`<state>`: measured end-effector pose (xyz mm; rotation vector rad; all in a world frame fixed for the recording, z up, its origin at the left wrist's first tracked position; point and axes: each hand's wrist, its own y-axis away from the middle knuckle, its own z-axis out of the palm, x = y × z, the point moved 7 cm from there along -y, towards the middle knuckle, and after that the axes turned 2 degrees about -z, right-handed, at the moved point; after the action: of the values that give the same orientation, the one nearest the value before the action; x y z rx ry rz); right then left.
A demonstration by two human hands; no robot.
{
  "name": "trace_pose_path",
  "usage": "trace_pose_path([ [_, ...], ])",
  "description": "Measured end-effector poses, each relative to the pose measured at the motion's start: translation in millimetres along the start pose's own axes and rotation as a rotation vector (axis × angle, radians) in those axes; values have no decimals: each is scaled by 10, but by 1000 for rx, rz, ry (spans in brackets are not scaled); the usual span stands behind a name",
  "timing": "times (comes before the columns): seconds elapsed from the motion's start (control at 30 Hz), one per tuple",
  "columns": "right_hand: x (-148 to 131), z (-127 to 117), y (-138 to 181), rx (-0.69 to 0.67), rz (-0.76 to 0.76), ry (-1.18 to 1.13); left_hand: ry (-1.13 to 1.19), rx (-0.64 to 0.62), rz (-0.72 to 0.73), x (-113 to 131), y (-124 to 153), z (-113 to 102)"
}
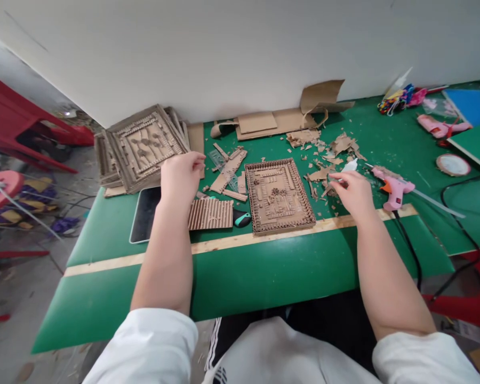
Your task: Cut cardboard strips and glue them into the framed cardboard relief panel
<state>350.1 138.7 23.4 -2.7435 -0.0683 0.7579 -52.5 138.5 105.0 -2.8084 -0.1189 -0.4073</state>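
Note:
My left hand (182,175) hovers over the left part of the table, its fingers curled together; what they hold, if anything, is hidden. Beneath it lie a corrugated cardboard strip (212,214) and a black tablet-like device (144,213). My right hand (354,194) is pinched above torn cardboard scraps (319,174), and I cannot make out anything between its fingertips. Between the hands rests a shallow cardboard frame (282,196) with ridged walls and small cardboard pieces inside. A pink glue gun (394,186) lies just right of my right hand.
Similar cardboard frames (146,144) are stacked at the back left. A clear ruler (226,169) and a black-and-teal cutter handle (242,217) lie near the middle. Folded cardboard (264,124) sits along the wall. A tape roll (453,165) and black cable (460,229) are at right.

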Motion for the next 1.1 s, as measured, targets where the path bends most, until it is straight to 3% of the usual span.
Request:
trace_pose_path([
  [0.17, 1, 37, 5, -17, -16, 4, -47, -42, 69, 16, 8, 69],
  [0.37, -117, -12, 57, 29, 2, -52, -95, -96, -30, 75, 17, 79],
  [0.47, -230, 59, 108, -47, 37, -78, -154, -127, -51, 95, 42, 99],
  [0.63, -473, 255, 213, -251, -4, -23, -213, -94, 127, 117, 100, 224],
  [0.8, -593, 321, 310, -294, -46, 35, -242, -176, 123, 30, 95, 413],
  [1.0, -660, 373, 371, -293, -78, 55, -286, -189, 76, 29, 48, 393],
  [1.1, -663, 371, 372, -277, -45, 69, -284, -327, 166, 98, 74, 518],
])
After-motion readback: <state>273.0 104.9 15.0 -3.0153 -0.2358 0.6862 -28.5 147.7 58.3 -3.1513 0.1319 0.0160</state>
